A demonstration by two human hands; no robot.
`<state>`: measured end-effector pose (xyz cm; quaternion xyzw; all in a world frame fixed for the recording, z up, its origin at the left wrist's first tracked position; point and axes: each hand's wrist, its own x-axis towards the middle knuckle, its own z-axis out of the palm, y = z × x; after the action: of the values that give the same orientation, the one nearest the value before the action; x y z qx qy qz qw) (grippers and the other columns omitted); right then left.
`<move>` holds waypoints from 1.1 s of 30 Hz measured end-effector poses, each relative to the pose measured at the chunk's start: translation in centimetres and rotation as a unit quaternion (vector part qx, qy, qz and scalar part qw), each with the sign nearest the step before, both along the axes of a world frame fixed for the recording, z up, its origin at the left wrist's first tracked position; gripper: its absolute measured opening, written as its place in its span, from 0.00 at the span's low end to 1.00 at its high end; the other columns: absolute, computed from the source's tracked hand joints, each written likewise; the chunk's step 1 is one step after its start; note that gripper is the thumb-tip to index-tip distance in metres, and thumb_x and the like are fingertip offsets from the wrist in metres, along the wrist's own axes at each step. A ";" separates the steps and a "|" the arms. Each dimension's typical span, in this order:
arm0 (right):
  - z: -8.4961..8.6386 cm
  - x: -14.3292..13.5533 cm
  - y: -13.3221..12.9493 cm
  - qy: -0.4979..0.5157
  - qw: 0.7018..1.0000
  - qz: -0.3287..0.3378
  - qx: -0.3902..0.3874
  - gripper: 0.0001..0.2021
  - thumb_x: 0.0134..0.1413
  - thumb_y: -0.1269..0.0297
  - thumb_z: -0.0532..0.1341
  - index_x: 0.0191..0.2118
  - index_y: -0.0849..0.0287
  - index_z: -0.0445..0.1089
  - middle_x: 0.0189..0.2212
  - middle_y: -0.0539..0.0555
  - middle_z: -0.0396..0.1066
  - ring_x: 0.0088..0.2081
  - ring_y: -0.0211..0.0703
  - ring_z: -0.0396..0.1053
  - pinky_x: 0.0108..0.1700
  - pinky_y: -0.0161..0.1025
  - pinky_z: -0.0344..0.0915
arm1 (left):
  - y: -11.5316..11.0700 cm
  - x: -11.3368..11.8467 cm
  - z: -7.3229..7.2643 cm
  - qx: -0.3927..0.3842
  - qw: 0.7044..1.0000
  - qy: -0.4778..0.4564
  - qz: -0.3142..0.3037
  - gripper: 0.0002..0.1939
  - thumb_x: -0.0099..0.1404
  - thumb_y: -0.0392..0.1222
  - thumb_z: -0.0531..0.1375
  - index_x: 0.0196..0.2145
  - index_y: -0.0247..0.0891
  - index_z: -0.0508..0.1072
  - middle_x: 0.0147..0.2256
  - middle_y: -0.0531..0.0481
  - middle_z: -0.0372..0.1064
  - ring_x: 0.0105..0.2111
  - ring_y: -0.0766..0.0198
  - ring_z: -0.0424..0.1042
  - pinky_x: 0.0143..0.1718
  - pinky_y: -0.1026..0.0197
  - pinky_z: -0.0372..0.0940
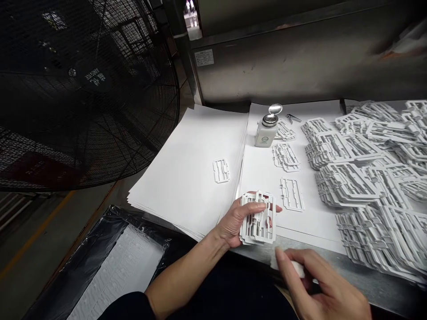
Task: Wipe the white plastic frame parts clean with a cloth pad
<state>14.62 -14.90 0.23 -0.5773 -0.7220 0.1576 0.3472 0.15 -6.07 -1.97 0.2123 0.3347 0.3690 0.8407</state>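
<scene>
My left hand grips a small stack of white plastic frames above the table's front edge, thumb laid across the top one. These frames are flat, with rounded corners and thin bars inside. Close to its right, my right hand is closed on a wad of white cloth or tissue, pinched between thumb and fingers; its exact material is unclear. A single white frame lies on the left paper sheets, and another loose frame rests just beyond the held stack.
A pump bottle with its metal lid raised stands at the back, near nail clippers. Heaped white frames cover the right side. A large fan looms left. Below it, a box lined with black plastic holds more frames.
</scene>
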 end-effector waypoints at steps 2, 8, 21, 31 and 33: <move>-0.3 -0.4 0.3 -0.029 0.999 0.007 0.022 0.08 0.59 0.58 0.57 0.36 0.58 0.66 0.20 0.46 0.62 0.16 0.31 0.59 0.19 0.30 0.58 | -0.2 0.3 0.5 0.020 0.998 0.048 0.026 0.21 0.51 0.43 0.67 0.41 0.33 0.69 0.37 0.44 0.70 0.26 0.68 0.67 0.27 0.65 0.63; -0.5 0.6 0.5 0.001 1.000 -0.025 -0.014 0.08 0.58 0.58 0.58 0.34 0.57 0.68 0.22 0.47 0.66 0.15 0.31 0.59 0.19 0.28 0.59 | -0.4 0.2 1.4 0.057 0.990 0.131 0.017 0.26 0.49 0.45 0.69 0.44 0.37 0.67 0.32 0.49 0.70 0.25 0.71 0.67 0.32 0.65 0.63; -4.1 2.6 -0.6 0.506 0.794 -0.101 -0.321 0.15 0.46 0.53 0.66 0.32 0.61 0.73 0.22 0.53 0.64 0.23 0.37 0.60 0.22 0.32 0.59 | 0.3 -0.9 2.5 0.096 0.975 0.199 -0.039 0.21 0.50 0.44 0.67 0.41 0.36 0.68 0.21 0.53 0.66 0.21 0.68 0.66 0.23 0.68 0.60; -3.2 1.6 -1.4 0.572 0.727 -0.135 -0.356 0.12 0.45 0.58 0.67 0.35 0.58 0.72 0.22 0.50 0.64 0.22 0.36 0.62 0.25 0.32 0.61 | -0.1 -0.3 2.6 0.112 0.964 0.243 -0.003 0.18 0.52 0.43 0.66 0.39 0.36 0.69 0.20 0.54 0.66 0.21 0.68 0.64 0.23 0.67 0.60; -3.2 1.6 -1.4 0.571 0.727 -0.136 -0.356 0.12 0.45 0.58 0.67 0.35 0.58 0.71 0.21 0.50 0.63 0.22 0.36 0.61 0.25 0.32 0.61 | -0.2 -0.3 2.7 0.119 0.962 0.247 0.004 0.17 0.52 0.43 0.66 0.38 0.36 0.69 0.20 0.54 0.65 0.21 0.69 0.64 0.25 0.67 0.60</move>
<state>16.27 -16.29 -3.00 -0.5516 -0.1916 0.6541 0.4807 -0.13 -6.22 0.76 0.3936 0.4869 0.3456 0.6990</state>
